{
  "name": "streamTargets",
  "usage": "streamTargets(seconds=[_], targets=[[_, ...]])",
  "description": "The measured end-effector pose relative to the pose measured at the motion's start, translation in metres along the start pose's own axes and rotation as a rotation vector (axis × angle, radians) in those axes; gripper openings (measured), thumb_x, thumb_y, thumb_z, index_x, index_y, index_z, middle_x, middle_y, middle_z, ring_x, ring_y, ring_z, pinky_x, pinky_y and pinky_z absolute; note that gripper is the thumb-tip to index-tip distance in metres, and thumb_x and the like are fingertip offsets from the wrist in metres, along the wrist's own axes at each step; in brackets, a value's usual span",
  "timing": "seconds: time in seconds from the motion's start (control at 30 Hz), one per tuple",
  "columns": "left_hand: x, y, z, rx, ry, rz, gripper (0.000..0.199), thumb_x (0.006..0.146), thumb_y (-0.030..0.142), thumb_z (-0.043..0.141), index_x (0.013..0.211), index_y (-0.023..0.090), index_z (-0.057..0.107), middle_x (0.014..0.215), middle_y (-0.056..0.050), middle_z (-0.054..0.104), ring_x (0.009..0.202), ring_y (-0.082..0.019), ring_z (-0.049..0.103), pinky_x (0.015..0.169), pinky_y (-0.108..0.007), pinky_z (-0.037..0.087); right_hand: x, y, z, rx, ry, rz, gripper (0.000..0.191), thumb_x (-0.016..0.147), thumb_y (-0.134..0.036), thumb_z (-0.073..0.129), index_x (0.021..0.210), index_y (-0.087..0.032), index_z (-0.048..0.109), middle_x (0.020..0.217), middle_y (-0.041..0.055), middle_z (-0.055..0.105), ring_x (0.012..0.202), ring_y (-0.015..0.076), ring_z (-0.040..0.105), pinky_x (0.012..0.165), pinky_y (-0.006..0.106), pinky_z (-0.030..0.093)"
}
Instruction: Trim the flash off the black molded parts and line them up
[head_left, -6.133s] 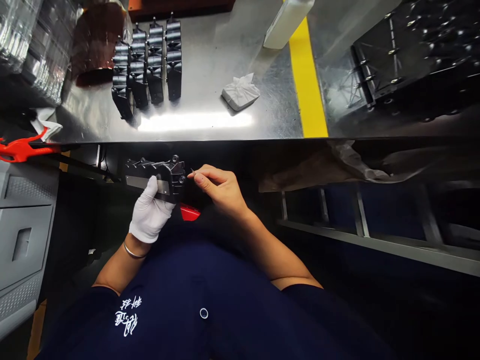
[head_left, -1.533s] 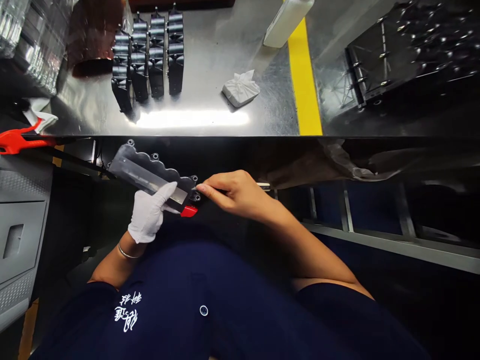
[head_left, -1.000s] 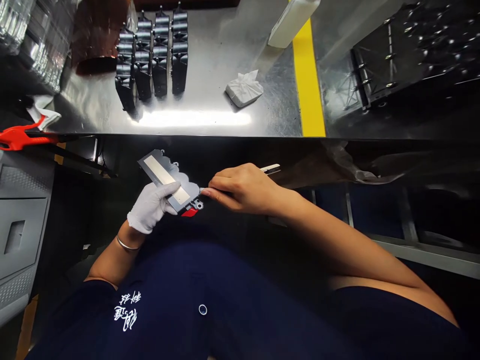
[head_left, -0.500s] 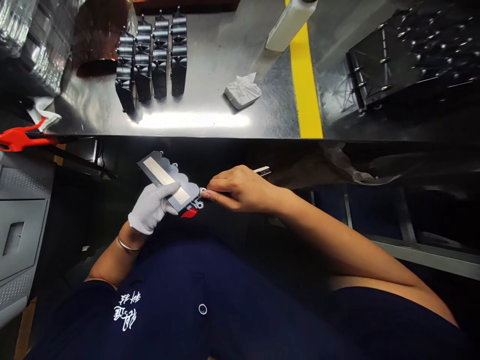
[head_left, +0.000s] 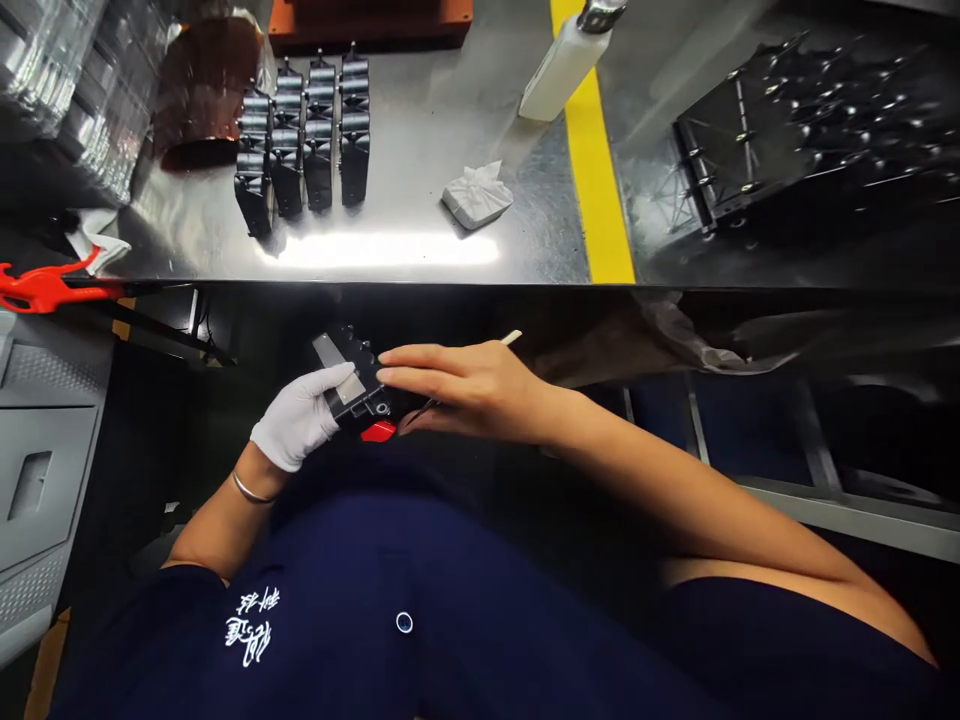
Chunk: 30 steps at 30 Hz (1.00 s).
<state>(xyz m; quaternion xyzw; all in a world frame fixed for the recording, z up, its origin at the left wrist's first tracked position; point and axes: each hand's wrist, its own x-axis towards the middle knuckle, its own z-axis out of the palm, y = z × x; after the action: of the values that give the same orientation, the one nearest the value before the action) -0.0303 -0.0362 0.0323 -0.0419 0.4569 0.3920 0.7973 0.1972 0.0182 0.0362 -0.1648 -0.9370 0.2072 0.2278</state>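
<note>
White-gloved, my left hand (head_left: pixel 298 415) grips a dark part (head_left: pixel 365 370) with a pale flat strip, its thumb lying over the strip. The part is tilted, below the bench's front edge. My right hand (head_left: pixel 480 388) is bare, with fingertips at the part's right side. A thin tool (head_left: pixel 512 337) with a pale end is held in that hand; its dark tip shows between thumb and fingers. Something red (head_left: pixel 379 431) shows just under the part.
On the metal bench (head_left: pixel 420 130) stand several black ribbed parts (head_left: pixel 320 135), a white wrapped block (head_left: pixel 478 195) and a white bottle (head_left: pixel 566 70). More black parts (head_left: pixel 862 110) lie right of the yellow strip (head_left: pixel 598 180). A red-handled tool (head_left: pixel 52 287) is at the left edge.
The held part has tilted, so its surface looks darker. The fingers of my right hand have spread onto its right side, and the thin tool's tip now shows below them.
</note>
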Motion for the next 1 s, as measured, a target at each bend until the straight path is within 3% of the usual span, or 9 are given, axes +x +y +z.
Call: streamTargets(seconds=[0.1, 0.17, 0.27, 0.33, 0.4, 0.5, 0.67, 0.83, 1.0], targets=[[-0.003, -0.005, -0.001, 0.206, -0.103, -0.008, 0.031, 0.091, 0.040, 0.057, 0.098, 0.012, 0.069, 0.076, -0.008, 0.073, 0.056, -0.014, 0.067, 0.049, -0.022, 0.055, 0.009, 0.002, -0.001, 0.030, -0.016, -0.072, 0.037, 0.092, -0.046, 0.058, 0.121, -0.024, 0.065, 0.117, 0.0086, 0.071, 0.096, 0.0166, 0.072, 0.070, 0.022, 0.055], [-0.006, -0.007, -0.007, 0.418, -0.163, 0.178, 0.047, 0.080, 0.056, 0.067, 0.103, 0.016, 0.071, 0.083, -0.009, 0.074, 0.050, -0.013, 0.061, 0.041, -0.023, 0.046, 0.013, 0.004, 0.002, 0.059, 0.108, -0.034, 0.045, 0.085, -0.049, 0.066, 0.119, -0.019, 0.066, 0.107, 0.0102, 0.075, 0.092, 0.0181, 0.073, 0.072, 0.023, 0.056], [-0.007, -0.011, -0.015, 0.755, -0.036, 0.674, 0.039, 0.071, 0.046, 0.078, 0.099, 0.020, 0.074, 0.098, -0.007, 0.074, 0.076, -0.016, 0.065, 0.064, -0.024, 0.052, 0.015, 0.005, 0.014, 0.076, 0.297, 0.103, 0.049, 0.078, -0.051, 0.074, 0.112, -0.016, 0.068, 0.092, 0.0106, 0.076, 0.079, 0.0188, 0.072, 0.069, 0.025, 0.056], [-0.003, -0.013, -0.017, 0.890, 0.112, 0.875, 0.023, 0.075, 0.038, 0.076, 0.090, 0.021, 0.075, 0.099, -0.005, 0.072, 0.094, -0.018, 0.062, 0.080, -0.025, 0.050, 0.014, 0.005, 0.024, 0.104, 0.334, 0.205, 0.048, 0.076, -0.053, 0.074, 0.107, -0.016, 0.069, 0.089, 0.0106, 0.076, 0.072, 0.0182, 0.071, 0.066, 0.026, 0.055], [0.002, -0.013, -0.018, 0.902, 0.200, 0.880, 0.021, 0.080, 0.040, 0.069, 0.082, 0.019, 0.071, 0.085, -0.003, 0.069, 0.084, -0.016, 0.059, 0.075, -0.025, 0.048, 0.013, 0.004, 0.030, 0.209, 0.295, 0.256, 0.045, 0.080, -0.055, 0.069, 0.102, -0.016, 0.070, 0.084, 0.0090, 0.076, 0.066, 0.0162, 0.068, 0.061, 0.025, 0.053], [0.007, -0.011, -0.018, 0.845, 0.232, 0.790, 0.033, 0.078, 0.049, 0.068, 0.071, 0.017, 0.064, 0.065, 0.002, 0.058, 0.063, -0.011, 0.049, 0.061, -0.023, 0.043, 0.009, 0.002, 0.030, 0.375, 0.212, 0.336, 0.035, 0.092, -0.048, 0.056, 0.093, -0.017, 0.071, 0.076, 0.0052, 0.073, 0.063, 0.0126, 0.065, 0.058, 0.023, 0.050], [0.006, -0.012, -0.014, 0.890, 0.131, 0.654, 0.038, 0.070, 0.052, 0.074, 0.066, 0.016, 0.064, 0.062, 0.002, 0.059, 0.059, -0.010, 0.048, 0.057, -0.023, 0.040, 0.005, 0.003, 0.025, 0.354, 0.150, 0.519, 0.030, 0.092, -0.041, 0.055, 0.109, -0.018, 0.066, 0.097, 0.0073, 0.072, 0.083, 0.0164, 0.067, 0.074, 0.028, 0.053], [0.004, -0.012, -0.011, 0.916, 0.091, 0.615, 0.038, 0.070, 0.053, 0.073, 0.065, 0.016, 0.065, 0.062, 0.001, 0.060, 0.059, -0.011, 0.050, 0.057, -0.023, 0.042, 0.001, 0.001, 0.030, 0.438, 0.094, 0.483, 0.034, 0.100, -0.038, 0.040, 0.097, -0.016, 0.066, 0.080, 0.0045, 0.069, 0.069, 0.0125, 0.064, 0.067, 0.024, 0.052], [0.003, -0.011, -0.011, 0.942, 0.073, 0.597, 0.037, 0.069, 0.051, 0.074, 0.063, 0.016, 0.065, 0.060, 0.001, 0.059, 0.058, -0.011, 0.050, 0.057, -0.023, 0.042, -0.002, -0.006, 0.023, 0.418, -0.019, 0.496, 0.044, 0.102, -0.042, 0.034, 0.117, -0.017, 0.067, 0.106, 0.0092, 0.074, 0.093, 0.0181, 0.069, 0.084, 0.031, 0.053]])
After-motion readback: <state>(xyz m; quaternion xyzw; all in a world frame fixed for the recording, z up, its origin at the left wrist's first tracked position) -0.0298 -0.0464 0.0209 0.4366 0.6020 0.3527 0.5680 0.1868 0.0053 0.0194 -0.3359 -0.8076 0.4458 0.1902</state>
